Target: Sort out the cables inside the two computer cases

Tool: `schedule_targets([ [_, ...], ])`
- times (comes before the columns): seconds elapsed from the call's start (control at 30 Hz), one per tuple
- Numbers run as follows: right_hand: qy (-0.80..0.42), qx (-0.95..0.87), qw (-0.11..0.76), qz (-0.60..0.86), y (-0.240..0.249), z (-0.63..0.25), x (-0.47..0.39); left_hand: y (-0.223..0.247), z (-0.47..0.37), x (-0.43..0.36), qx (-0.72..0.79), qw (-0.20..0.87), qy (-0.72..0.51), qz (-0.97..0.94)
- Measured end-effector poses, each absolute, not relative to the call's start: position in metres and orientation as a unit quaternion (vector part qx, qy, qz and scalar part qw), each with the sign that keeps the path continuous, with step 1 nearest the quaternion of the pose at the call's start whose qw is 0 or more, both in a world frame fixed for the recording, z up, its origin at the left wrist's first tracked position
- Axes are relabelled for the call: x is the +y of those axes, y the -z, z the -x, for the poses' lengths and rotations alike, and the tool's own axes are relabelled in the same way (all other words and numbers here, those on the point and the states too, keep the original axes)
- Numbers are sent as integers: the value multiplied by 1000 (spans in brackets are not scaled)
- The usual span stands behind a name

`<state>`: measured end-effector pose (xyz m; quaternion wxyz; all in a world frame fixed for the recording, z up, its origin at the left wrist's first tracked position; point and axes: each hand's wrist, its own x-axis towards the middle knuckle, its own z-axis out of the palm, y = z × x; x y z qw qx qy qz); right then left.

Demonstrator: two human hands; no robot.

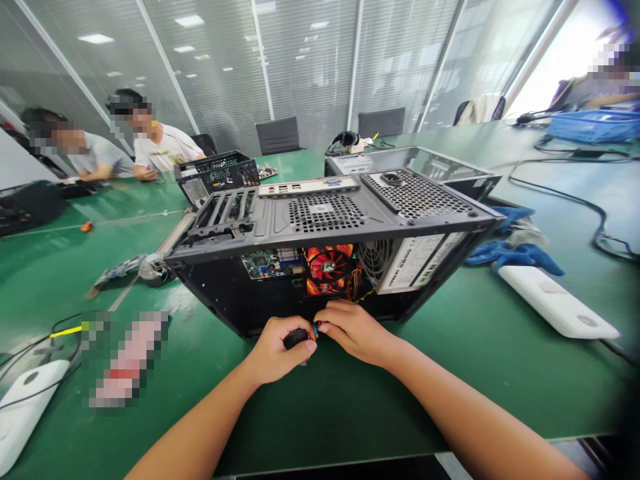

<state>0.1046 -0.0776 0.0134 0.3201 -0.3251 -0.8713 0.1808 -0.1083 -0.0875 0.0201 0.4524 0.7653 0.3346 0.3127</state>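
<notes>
In front of me a black computer case (275, 230) lies on the green table (340, 413), its open side facing me. Inside it show a green motherboard (263, 263), a red cooling fan (330, 267) with a flame pattern and a silver power supply (407, 267). My left hand (280, 350) is closed around a small dark part with coloured wires (314, 331), whose exact kind is hidden by the fingers. Meeting it from the other side, my right hand (355, 331) pinches the same wires just below the case opening.
Blue gloves (523, 259) and a white oblong device (557, 303) with a cable lie at right. Another white device (30, 413) lies at left, near a blurred-out flat pack (133, 360). Behind stand two more cases (450, 163) (220, 173). Two people sit at far left, another at far right.
</notes>
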Motion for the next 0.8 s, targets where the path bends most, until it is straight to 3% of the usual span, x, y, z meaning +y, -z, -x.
schedule_targets([
  [0.1, -175, -872, 320, 327, -13, -105, -78, -18, 110, -86, 332, 460, -313, -762],
  [0.33, -178, -870, 309, 340, -14, -104, -78, -12, 106, -87, 332, 133, -361, -861],
  [0.5, -191, -869, 309, 335, -13, -104, -77, -5, 106, -87, 322, 4, -359, -876],
  [0.6, -191, -869, 311, 335, -12, -104, -77, -8, 105, -89, 317, 42, -366, -874],
  [0.8, -180, -871, 313, 333, -13, -104, -79, -21, 104, -90, 336, 249, -353, -837],
])
